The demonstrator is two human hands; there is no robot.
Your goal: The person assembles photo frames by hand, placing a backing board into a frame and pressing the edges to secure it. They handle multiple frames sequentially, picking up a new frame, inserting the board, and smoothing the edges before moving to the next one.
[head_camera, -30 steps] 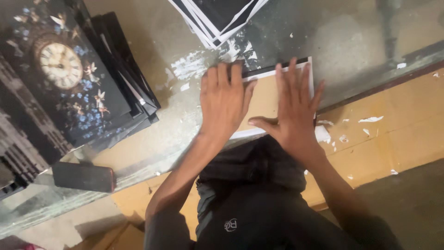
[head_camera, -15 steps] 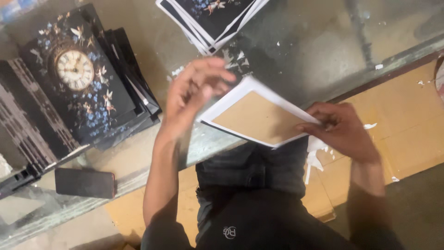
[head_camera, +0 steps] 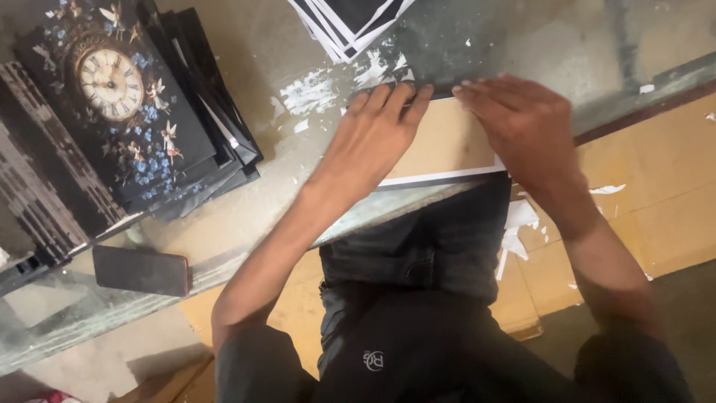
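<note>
On the glass table [head_camera: 246, 216], littered with white scraps, the brown white-edged board [head_camera: 447, 145] lies at the near edge under the flat left hand [head_camera: 373, 138] and right hand [head_camera: 526, 123], fingers pressed together; uneven pressure could slide it off.

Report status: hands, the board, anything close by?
Left hand and right hand flat on brown board. Board lies on glass table. Black print stack just beyond fingertips.

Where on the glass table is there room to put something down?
Bare glass lies between the clock-picture stack and the left hand, and right of the right hand. It is crowded around the brown board and near the phone.
</note>
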